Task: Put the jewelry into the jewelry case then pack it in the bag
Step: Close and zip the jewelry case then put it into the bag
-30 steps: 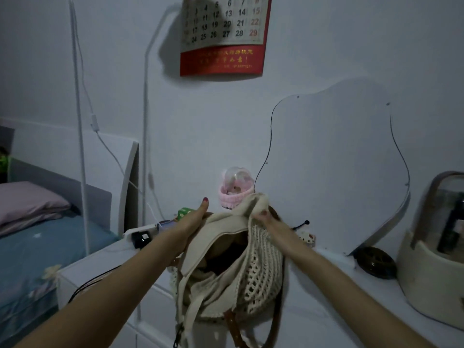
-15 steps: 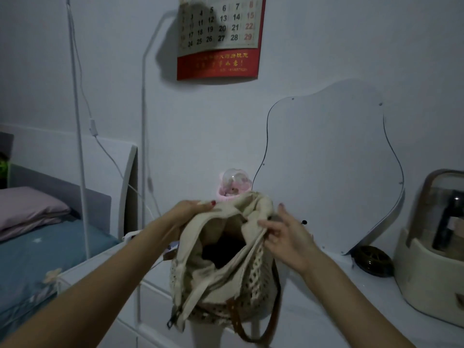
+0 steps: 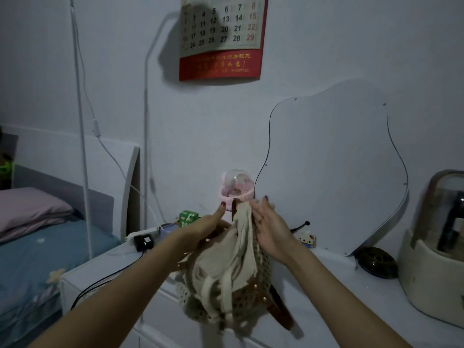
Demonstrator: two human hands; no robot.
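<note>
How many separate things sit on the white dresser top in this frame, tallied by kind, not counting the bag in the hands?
Green carton: 1
Power strip with black plug: 1
Pink domed toy: 1
Small cat figurine: 1
Dark round dish: 1
Cream cosmetics case: 1
Wavy mirror leaning on the wall: 1
Total: 7

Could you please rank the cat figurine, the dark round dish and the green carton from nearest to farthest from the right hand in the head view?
From the right hand:
1. Cat figurine, just to its right on the dresser.
2. Green carton, to the left, beyond the left hand.
3. Dark round dish, far right by the mirror.
</note>
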